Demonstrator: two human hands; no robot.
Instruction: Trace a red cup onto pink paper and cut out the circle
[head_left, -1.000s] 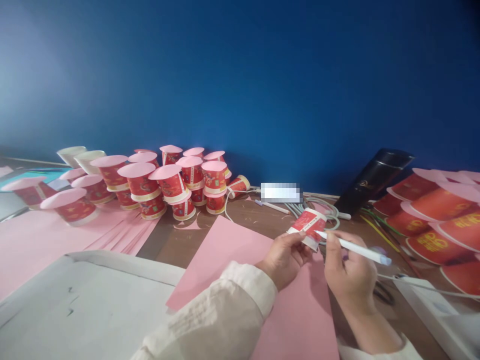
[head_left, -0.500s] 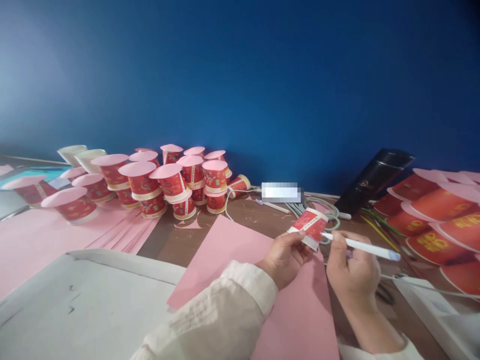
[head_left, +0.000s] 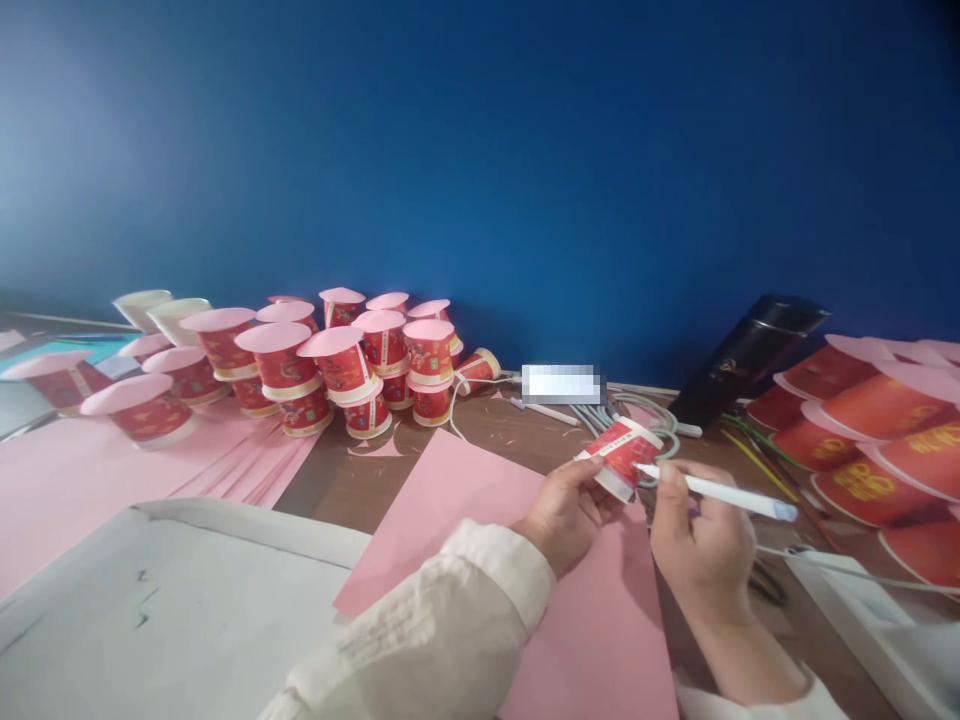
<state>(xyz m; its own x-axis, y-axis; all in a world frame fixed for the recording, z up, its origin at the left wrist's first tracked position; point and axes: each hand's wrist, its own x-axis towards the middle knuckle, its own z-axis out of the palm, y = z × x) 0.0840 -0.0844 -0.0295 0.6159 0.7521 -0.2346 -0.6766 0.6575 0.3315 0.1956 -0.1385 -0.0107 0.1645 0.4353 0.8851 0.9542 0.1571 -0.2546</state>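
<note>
Paper cup, slim white pen, pink sheet

Pen tip back against the cup, barrel flatter

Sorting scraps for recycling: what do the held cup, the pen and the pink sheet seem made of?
Cup: probably printed paper, red with white rolled rim. Pen: smooth white plastic, apparently. Pink sheet: matte paper or thin card, flat with straight edges.

Printed red paper cup, slightly glossy; smooth white plastic pen; matt pink paper sheet; brown wood-grain counter; glossy black flask
</note>
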